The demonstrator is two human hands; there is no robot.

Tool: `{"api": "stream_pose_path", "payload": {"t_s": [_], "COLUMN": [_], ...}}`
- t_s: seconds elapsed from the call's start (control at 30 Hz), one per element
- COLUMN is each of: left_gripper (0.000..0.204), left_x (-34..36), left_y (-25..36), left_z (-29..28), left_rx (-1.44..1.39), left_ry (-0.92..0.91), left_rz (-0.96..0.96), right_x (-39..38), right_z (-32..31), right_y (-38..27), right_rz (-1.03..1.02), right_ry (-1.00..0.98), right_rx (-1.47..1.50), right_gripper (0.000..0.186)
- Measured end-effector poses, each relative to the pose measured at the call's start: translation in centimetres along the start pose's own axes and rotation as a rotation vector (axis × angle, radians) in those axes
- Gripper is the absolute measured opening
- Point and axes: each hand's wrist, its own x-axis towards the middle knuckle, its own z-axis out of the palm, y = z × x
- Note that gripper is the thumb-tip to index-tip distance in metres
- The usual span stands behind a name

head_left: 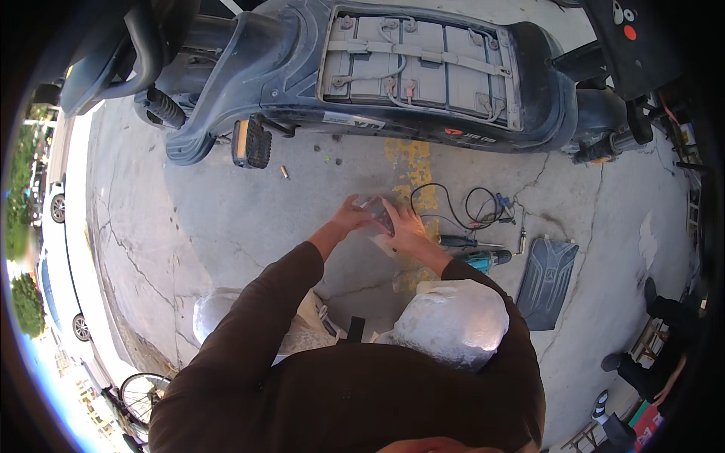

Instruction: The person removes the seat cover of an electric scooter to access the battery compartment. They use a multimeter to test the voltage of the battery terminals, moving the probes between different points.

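Nearest us, two knees (453,321) bulge in pale, wrinkled, shiny cloth. Just beyond, we see the left hand (353,217) with fingers pinched on the left edge of a thin, see-through packet (380,217), reddish at its edge and dark inside; the right hand (410,230) grips its other side, so it sits between both. To the right lie a teal drill (487,261), a slim screwdriver (459,241), a looped black cable (462,224) and a flat, ridged panel (547,283) with straight sides. Rough, cracked concrete (204,219) gives us wide room leftward. Farther off, the scooter's (294,98) dark plastic flank bounds that room, blocky grey batteries (423,75) strapped in its rectangular bay.
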Motion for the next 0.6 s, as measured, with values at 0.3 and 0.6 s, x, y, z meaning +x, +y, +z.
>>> {"api": "stream_pose_path", "payload": {"t_s": [0.3,0.6], "left_gripper": [0.053,0.065], "left_x": [-3.8,-2.8], "left_y": [1.8,4.3], "left_z": [10.0,8.4], "left_rx": [-0.775,-1.079], "left_ry": [-0.361,-0.514], "left_rz": [-0.106,0.210], "right_x": [-2.6,-7.0], "right_z": [-3.5,-6.5], "right_y": [0.4,-0.8], "right_rz": [0.005,-0.166], "right_ry": [0.279,0.291], "right_rx": [0.588,0.183], "right_gripper": [0.078,0.058]}}
